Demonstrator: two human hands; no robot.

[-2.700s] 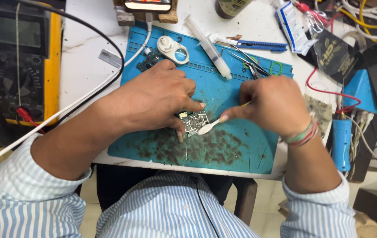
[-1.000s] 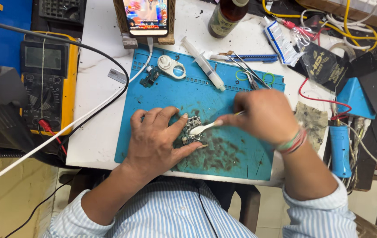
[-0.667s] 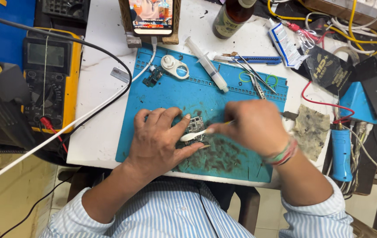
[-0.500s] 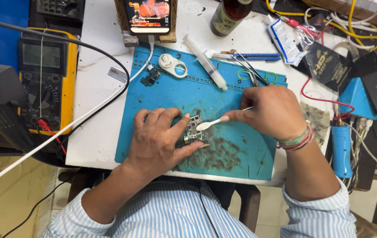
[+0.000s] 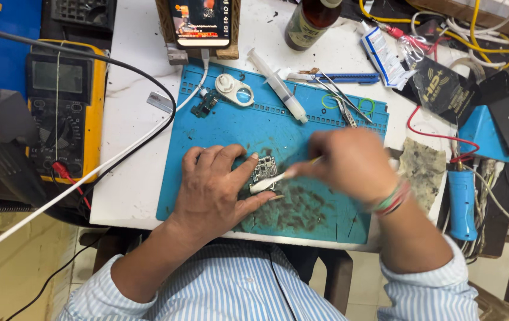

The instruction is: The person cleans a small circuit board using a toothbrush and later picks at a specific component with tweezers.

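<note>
From the head camera, looking down, my left hand [image 5: 215, 190] lies flat on the blue work mat [image 5: 218, 128], thumb and forefinger spread loosely and pinning the small circuit board [image 5: 264, 169] between them, near the mat's middle. My right hand [image 5: 352, 163] is closed around the handle of a white brush [image 5: 268, 182], whose head touches the board's lower edge. To do this well, I judge that I should keep the board pressed flat so it cannot skate, use short light strokes, and keep the bristles off my own fingertips. A syringe [image 5: 278, 86] and tweezers [image 5: 340, 101] lie near the mat's far edge, well apart from my hands.
</note>
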